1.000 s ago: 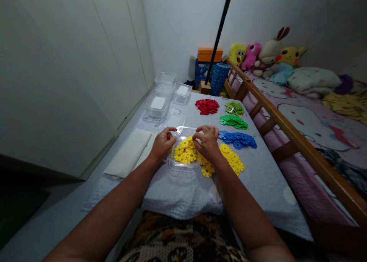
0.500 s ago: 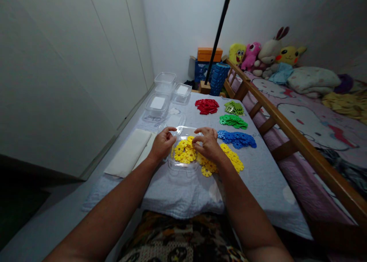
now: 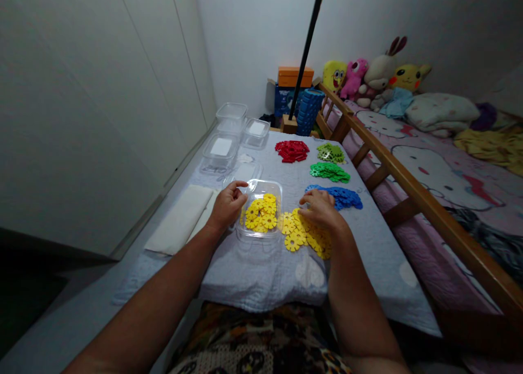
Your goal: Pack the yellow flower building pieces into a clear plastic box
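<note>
A clear plastic container sits on the quilted mat with several yellow flower-shaped discs inside it. My left hand grips the container's left rim, thumb and fingers curled on it. To its right lies a loose pile of yellow discs on the mat. My right hand rests palm down on that pile, fingers bent onto the discs; what they hold, if anything, is hidden.
Farther back lie piles of blue discs, green discs, light green discs and red discs. Empty clear containers stand at the back left, a folded white cloth to the left, a wooden bed rail on the right.
My right hand has left the container and moved right and down onto the loose yellow pile. My left hand has stayed on the container's rim.
</note>
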Motion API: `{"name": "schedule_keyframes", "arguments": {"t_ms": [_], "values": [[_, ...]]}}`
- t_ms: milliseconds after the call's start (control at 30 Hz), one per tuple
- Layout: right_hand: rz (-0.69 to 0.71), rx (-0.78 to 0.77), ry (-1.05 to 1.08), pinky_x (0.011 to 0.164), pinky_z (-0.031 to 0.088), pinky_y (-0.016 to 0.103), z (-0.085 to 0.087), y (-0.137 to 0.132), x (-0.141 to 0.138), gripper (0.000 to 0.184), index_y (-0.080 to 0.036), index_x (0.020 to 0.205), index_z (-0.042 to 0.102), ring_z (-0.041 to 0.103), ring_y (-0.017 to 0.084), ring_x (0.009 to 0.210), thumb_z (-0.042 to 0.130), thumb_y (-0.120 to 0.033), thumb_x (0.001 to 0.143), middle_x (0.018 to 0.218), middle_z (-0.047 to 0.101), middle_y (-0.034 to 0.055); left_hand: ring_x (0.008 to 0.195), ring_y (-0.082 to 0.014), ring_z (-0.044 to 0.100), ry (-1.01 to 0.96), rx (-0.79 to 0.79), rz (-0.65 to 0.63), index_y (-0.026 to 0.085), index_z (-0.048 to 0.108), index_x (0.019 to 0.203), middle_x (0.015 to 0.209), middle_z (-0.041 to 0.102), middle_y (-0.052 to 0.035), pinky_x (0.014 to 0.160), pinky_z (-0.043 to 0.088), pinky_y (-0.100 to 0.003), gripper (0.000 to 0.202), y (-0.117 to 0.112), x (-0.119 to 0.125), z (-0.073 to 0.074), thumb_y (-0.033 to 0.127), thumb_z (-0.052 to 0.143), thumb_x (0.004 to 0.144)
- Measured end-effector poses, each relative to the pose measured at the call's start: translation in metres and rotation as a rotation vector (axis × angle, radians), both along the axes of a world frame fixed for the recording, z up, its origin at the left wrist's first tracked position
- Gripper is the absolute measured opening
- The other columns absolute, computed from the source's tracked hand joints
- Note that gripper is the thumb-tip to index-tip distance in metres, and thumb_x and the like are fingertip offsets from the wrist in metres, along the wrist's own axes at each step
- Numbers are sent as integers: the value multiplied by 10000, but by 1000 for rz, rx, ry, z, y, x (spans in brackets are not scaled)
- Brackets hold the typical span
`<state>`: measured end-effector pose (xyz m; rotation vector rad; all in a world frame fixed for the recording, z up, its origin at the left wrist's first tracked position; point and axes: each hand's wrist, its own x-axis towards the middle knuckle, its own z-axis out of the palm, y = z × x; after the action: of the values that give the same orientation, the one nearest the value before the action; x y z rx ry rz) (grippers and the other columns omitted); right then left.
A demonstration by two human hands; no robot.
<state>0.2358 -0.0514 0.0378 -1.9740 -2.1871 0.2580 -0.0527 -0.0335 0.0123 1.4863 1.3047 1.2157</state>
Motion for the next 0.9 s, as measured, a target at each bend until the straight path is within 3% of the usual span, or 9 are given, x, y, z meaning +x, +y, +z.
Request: {"name": "schedule_keyframes", "arguments": {"t_ms": [167,467,567,667,800,900], "values": [[-11,-55,-63,1023,326,463,-2,0,-8,134,-245,884,805,523,320,1191,721,-179,803,1187,688,95,531,-110,377,13,-5,10,181,663,1048,590,404,84,538,288,-246,328,-1,0,2,312,639,748],[-32,-47,40,963,358,390,0,3,-2,150,-246,934,782,529,282,1142,690,-197,825,1110,677,83,531,-111,377,2,5,7,177,659,1047,588,402,86,541,283,-250,322,-2,0,3,316,636,757],[11,-57,187,930,401,369,3,4,5,111,-223,881,749,565,263,1078,675,-199,802,1046,695,73,530,-110,376,-6,3,3,175,659,1045,586,403,86,541,282,-252,318,-2,1,4,310,637,758],[98,-75,468,837,453,329,8,5,10,64,-210,799,688,615,219,904,640,-251,802,894,704,38,530,-110,377,-10,5,1,177,660,1054,585,406,86,545,288,-251,319,-1,1,2,306,635,763],[59,131,730,816,479,331,15,6,-3,151,-216,785,668,627,205,814,652,-364,814,815,701,19,533,-110,386,-1,17,-1,176,662,1067,587,408,87,555,296,-250,327,0,0,-1,301,635,766],[73,257,743,904,467,364,18,6,-28,123,-220,819,699,642,223,895,658,-333,841,877,736,36,534,-111,388,4,20,-3,172,662,1066,584,413,87,556,296,-252,328,1,0,-1,299,635,765]]}}
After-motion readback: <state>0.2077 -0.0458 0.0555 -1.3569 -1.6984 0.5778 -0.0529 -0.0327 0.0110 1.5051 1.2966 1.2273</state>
